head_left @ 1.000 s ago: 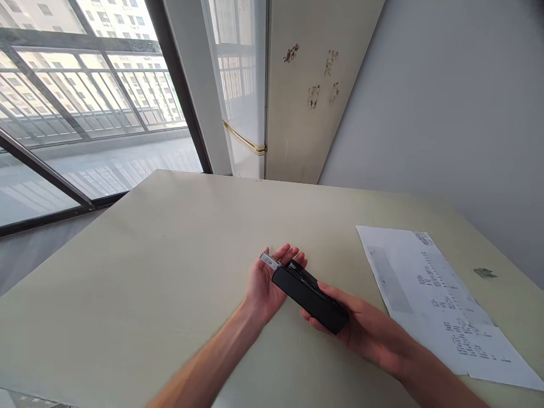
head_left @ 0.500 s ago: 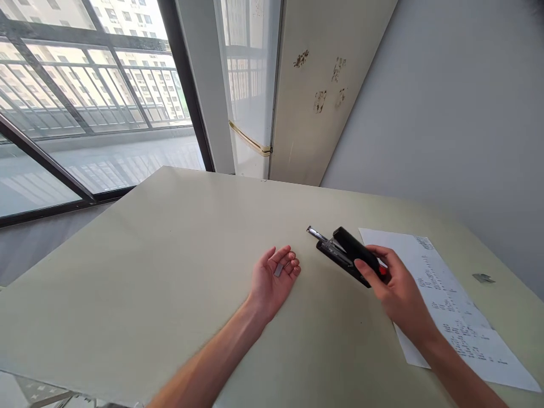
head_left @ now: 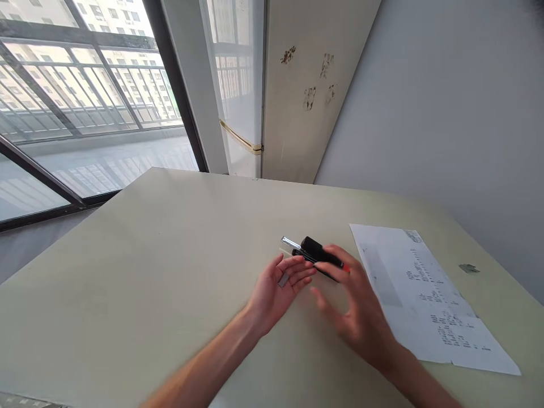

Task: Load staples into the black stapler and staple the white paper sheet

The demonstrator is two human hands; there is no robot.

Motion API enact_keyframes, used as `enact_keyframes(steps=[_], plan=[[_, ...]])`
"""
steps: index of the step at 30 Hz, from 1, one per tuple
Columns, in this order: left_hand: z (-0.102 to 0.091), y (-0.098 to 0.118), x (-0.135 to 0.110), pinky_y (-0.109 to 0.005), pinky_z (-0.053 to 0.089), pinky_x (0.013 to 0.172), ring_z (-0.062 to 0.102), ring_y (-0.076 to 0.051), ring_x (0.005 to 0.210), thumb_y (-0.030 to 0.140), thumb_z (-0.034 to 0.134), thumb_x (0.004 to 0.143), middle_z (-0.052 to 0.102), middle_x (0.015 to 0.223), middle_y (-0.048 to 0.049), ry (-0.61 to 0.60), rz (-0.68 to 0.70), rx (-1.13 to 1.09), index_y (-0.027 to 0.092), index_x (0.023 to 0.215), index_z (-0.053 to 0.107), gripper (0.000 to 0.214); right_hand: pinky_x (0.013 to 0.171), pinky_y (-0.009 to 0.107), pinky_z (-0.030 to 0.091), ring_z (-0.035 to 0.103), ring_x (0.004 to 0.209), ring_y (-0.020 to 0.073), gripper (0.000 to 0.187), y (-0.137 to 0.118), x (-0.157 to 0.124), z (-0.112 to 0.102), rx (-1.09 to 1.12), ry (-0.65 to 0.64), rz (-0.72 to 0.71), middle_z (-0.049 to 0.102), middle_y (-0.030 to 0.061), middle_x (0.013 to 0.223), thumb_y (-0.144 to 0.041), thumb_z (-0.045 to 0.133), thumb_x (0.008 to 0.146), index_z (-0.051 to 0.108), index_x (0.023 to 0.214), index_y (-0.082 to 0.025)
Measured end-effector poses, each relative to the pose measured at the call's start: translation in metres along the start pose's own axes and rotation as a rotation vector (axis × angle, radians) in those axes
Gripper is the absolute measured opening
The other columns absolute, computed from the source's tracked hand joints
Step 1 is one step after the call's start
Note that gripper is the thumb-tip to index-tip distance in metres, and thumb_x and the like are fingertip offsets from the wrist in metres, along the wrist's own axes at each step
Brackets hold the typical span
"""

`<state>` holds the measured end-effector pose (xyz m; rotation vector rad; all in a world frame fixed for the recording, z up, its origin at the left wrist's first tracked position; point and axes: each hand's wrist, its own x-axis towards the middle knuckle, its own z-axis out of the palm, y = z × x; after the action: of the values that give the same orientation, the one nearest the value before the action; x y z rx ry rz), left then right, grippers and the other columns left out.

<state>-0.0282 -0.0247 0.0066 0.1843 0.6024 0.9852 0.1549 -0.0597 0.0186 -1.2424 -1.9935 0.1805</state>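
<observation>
The black stapler (head_left: 318, 256) lies on the pale green table (head_left: 148, 272) near its middle, its metal staple track (head_left: 290, 243) sticking out toward 10 o'clock and a red part showing at its 4 o'clock end. The left hand (head_left: 278, 286) rests palm-up just at 7 o'clock of the stapler, fingers loosely spread, with a small grey strip of staples (head_left: 283, 279) lying on them. The right hand (head_left: 359, 314) is blurred, fingers spread, hovering at 5 o'clock of the stapler; whether its fingertips touch the stapler I cannot tell, and it grips nothing that shows.

A printed sheet of paper (head_left: 425, 294) lies at 3 o'clock of the stapler; its lines of print are too small to read. A small grey scrap (head_left: 468, 268) sits beyond it near the table's right edge. No brand shows on the stapler. The table's left half is open up to its far edge by the window (head_left: 76, 107).
</observation>
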Motion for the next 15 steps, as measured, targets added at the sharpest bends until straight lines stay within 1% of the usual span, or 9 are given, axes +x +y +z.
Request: enact_keyframes(steps=[2, 4, 5, 8, 9, 11, 13, 15], plan=[[0.002, -0.003, -0.004, -0.038, 0.049, 0.109, 0.07, -0.028, 0.115, 0.041, 0.051, 0.104, 0.076, 0.118, -0.0186, -0.064, -0.062, 0.032, 0.006, 0.109, 0.078, 0.044, 0.114, 0.06, 0.048, 0.035, 0.155, 0.0358, 0.034, -0.012, 0.0, 0.001, -0.037, -0.093, -0.121, 0.041, 0.0126, 0.161, -0.024, 0.059, 0.104, 0.058, 0.137, -0.029], [0.004, -0.005, -0.007, -0.04, 0.043, 0.114, 0.066, -0.031, 0.126, 0.046, 0.051, 0.105, 0.073, 0.128, -0.0186, -0.134, -0.138, 0.069, 0.008, 0.115, 0.077, 0.047, 0.118, 0.065, 0.043, 0.027, 0.158, 0.0378, 0.029, -0.016, 0.002, 0.004, -0.092, -0.141, -0.177, 0.04, 0.0126, 0.163, -0.019, 0.057, 0.104, 0.064, 0.131, -0.027], [0.005, -0.005, -0.009, -0.041, 0.041, 0.116, 0.063, -0.032, 0.131, 0.048, 0.05, 0.105, 0.071, 0.132, -0.0183, -0.17, -0.167, 0.09, 0.009, 0.118, 0.076, 0.048, 0.119, 0.067, 0.041, 0.026, 0.158, 0.0382, 0.025, -0.017, 0.002, 0.005, -0.112, -0.151, -0.188, 0.04, 0.0125, 0.164, -0.018, 0.057, 0.104, 0.067, 0.125, -0.025], [0.007, -0.008, -0.011, -0.041, 0.038, 0.117, 0.057, -0.032, 0.138, 0.051, 0.047, 0.106, 0.069, 0.137, -0.0178, -0.245, -0.209, 0.147, 0.011, 0.122, 0.075, 0.051, 0.122, 0.068, 0.036, 0.028, 0.158, 0.0369, 0.016, -0.015, 0.003, 0.005, -0.123, -0.147, -0.206, 0.046, 0.012, 0.16, -0.015, 0.057, 0.104, 0.071, 0.107, -0.022], [0.006, -0.01, -0.011, -0.041, 0.038, 0.117, 0.057, -0.032, 0.138, 0.051, 0.046, 0.106, 0.069, 0.138, -0.0176, -0.263, -0.214, 0.158, 0.012, 0.123, 0.074, 0.051, 0.123, 0.068, 0.036, 0.03, 0.157, 0.0358, 0.016, -0.014, 0.003, 0.003, -0.117, -0.139, -0.219, 0.049, 0.0116, 0.158, -0.015, 0.056, 0.104, 0.07, 0.105, -0.022], [0.006, -0.012, -0.009, -0.041, 0.039, 0.115, 0.059, -0.031, 0.136, 0.052, 0.045, 0.107, 0.07, 0.136, -0.0173, -0.297, -0.2, 0.168, 0.013, 0.122, 0.074, 0.052, 0.124, 0.066, 0.035, 0.034, 0.156, 0.0335, 0.016, -0.009, 0.002, -0.007, -0.107, -0.124, -0.241, 0.053, 0.0103, 0.155, -0.015, 0.056, 0.105, 0.07, 0.108, -0.022], [0.005, -0.012, -0.007, -0.043, 0.04, 0.114, 0.062, -0.031, 0.131, 0.052, 0.045, 0.107, 0.071, 0.133, -0.0169, -0.321, -0.16, 0.192, 0.013, 0.118, 0.075, 0.05, 0.124, 0.064, 0.036, 0.038, 0.153, 0.0318, 0.017, 0.006, 0.001, -0.024, -0.114, -0.101, -0.228, 0.054, 0.009, 0.154, -0.018, 0.056, 0.106, 0.069, 0.113, -0.024], [0.004, -0.008, -0.005, -0.044, 0.043, 0.112, 0.065, -0.03, 0.124, 0.052, 0.047, 0.106, 0.073, 0.127, -0.0162, -0.311, -0.079, 0.275, 0.014, 0.115, 0.075, 0.047, 0.122, 0.061, 0.039, 0.041, 0.151, 0.0321, 0.016, 0.033, -0.003, -0.045, -0.169, -0.029, -0.14, 0.054, 0.0088, 0.154, -0.025, 0.056, 0.106, 0.069, 0.115, -0.026]])
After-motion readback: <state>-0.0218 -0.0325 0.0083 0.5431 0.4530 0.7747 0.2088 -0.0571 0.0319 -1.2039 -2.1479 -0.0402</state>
